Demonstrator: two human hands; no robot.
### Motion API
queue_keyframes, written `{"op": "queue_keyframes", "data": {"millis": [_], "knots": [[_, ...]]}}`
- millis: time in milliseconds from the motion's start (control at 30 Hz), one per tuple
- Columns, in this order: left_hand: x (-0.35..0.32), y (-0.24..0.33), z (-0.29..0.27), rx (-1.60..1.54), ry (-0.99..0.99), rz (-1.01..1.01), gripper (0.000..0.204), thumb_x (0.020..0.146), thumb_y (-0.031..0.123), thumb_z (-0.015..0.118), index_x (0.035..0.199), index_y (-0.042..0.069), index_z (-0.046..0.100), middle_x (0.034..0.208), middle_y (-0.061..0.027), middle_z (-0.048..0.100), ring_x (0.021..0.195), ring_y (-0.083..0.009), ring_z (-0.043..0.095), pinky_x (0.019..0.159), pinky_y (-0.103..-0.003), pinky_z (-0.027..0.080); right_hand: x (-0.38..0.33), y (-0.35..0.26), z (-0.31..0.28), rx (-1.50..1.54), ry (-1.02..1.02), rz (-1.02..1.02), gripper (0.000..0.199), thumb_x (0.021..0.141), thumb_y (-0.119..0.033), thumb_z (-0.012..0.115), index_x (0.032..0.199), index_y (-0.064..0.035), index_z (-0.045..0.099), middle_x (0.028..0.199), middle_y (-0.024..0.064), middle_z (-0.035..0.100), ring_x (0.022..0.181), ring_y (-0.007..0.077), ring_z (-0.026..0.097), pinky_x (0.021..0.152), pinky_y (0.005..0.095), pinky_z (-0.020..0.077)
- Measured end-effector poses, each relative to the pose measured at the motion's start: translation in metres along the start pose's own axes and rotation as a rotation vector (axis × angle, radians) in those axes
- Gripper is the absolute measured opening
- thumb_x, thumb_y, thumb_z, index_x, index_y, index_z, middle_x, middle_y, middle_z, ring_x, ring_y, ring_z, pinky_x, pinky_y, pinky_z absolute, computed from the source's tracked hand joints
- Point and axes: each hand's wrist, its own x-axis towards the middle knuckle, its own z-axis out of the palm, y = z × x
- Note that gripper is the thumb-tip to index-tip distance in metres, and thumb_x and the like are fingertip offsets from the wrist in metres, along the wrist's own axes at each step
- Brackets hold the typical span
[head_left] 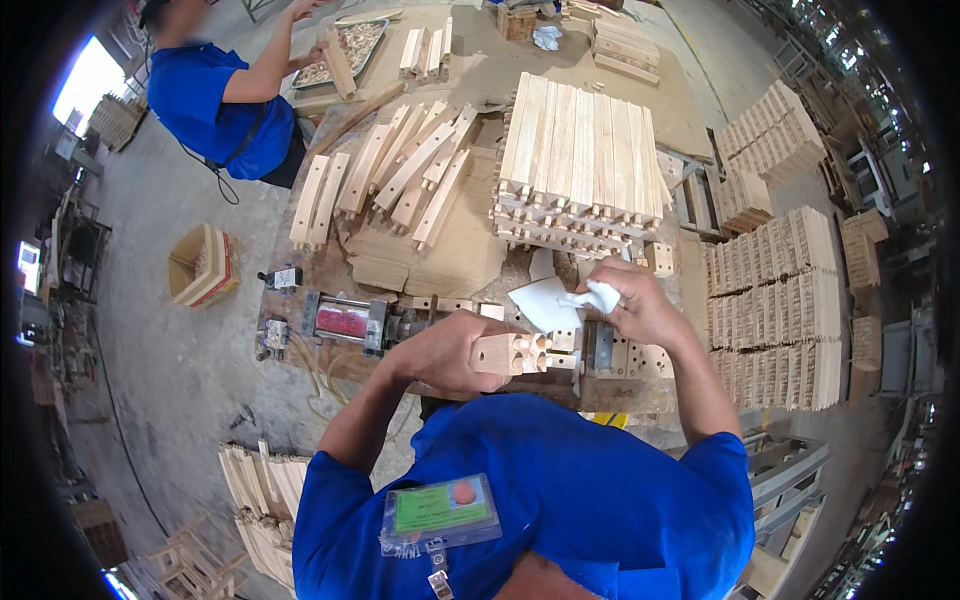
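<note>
From where I stand, the person's left hand point(440, 352) is closed around a pale wooden piece with round pegs in its end point(497, 354), in front of the tall layered stack of pale wooden slats point(585, 150), on the person's side of it. The thumb and fingers clamp it by its sides, and the pegged end juts out of the grip, past the fingertips. Those pegs point to the person's right, away from the palm; a face with one dark hole shows beside the thumb. The long axis seems to run outward through the pegged end, but the hand hides the rest, so I can't tell its full line.

The right hand point(645, 306), just in front of the stack, pinches a crumpled white cloth or paper point(597, 297) between thumb and fingers. A flat white sheet point(545, 303) lies on the brown wooden desk point(285, 345), also in front of the stack. Left of the stack, loose pale slats with holes point(405, 165) fan across brown cardboard point(455, 265).
</note>
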Motion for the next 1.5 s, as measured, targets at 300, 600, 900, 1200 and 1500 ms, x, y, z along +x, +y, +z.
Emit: {"op": "queue_keyframes", "data": {"millis": [300,600,900,1200,1500], "knots": [[0.002,-0.005,0.000,0.289,0.060,0.070,0.080,0.067,0.022,0.087,0.141,0.002,0.064,0.129,-0.0223,0.071,0.115,-0.0391,0.070,0.100,-0.042,0.055,-0.017,0.008,0.029,0.293,0.242,0.196,0.018,0.092,-0.007,0.081,0.107,-0.0012,0.072,0.097,0.0051,0.071,0.091,0.0141,0.066,0.081,0.0310,0.0531],[0.000,-0.009,0.003,0.262,0.213,0.081,0.076,0.067,0.016,0.086,0.139,0.002,0.066,0.124,-0.0215,0.072,0.112,-0.0380,0.071,0.099,-0.041,0.055,-0.022,0.013,0.053,0.422,0.313,0.264,0.019,0.093,-0.010,0.082,0.108,-0.0032,0.071,0.095,-0.0005,0.071,0.086,0.0074,0.062,0.076,0.0261,0.0515],[-0.001,-0.027,0.004,-0.018,0.430,0.040,0.063,0.078,0.019,0.081,0.135,-0.003,0.065,0.112,-0.0180,0.074,0.100,-0.0286,0.073,0.094,-0.038,0.057,-0.021,0.017,0.070,0.518,0.349,0.344,0.019,0.094,-0.010,0.081,0.108,-0.0019,0.072,0.095,0.0001,0.072,0.087,0.0070,0.064,0.077,0.0257,0.0527],[0.020,-0.065,-0.046,-1.590,1.016,0.277,0.045,0.094,0.019,0.066,0.134,0.001,0.053,0.091,-0.0108,0.064,0.085,-0.0253,0.065,0.084,-0.043,0.057,-0.028,0.024,0.086,0.512,0.374,0.380,0.018,0.096,-0.011,0.080,0.108,-0.0014,0.071,0.093,-0.0009,0.072,0.084,0.0061,0.062,0.074,0.0255,0.0518],[0.021,-0.116,-0.054,-2.166,0.909,0.200,0.023,0.093,0.016,0.067,0.108,-0.001,0.061,0.098,-0.0137,0.066,0.093,-0.0294,0.065,0.092,-0.047,0.056,-0.038,0.061,0.089,-0.244,0.314,0.360,0.029,0.086,-0.010,0.081,0.112,-0.0053,0.070,0.099,0.0153,0.071,0.085,0.0309,0.071,0.077,0.0392,0.0567]]}}
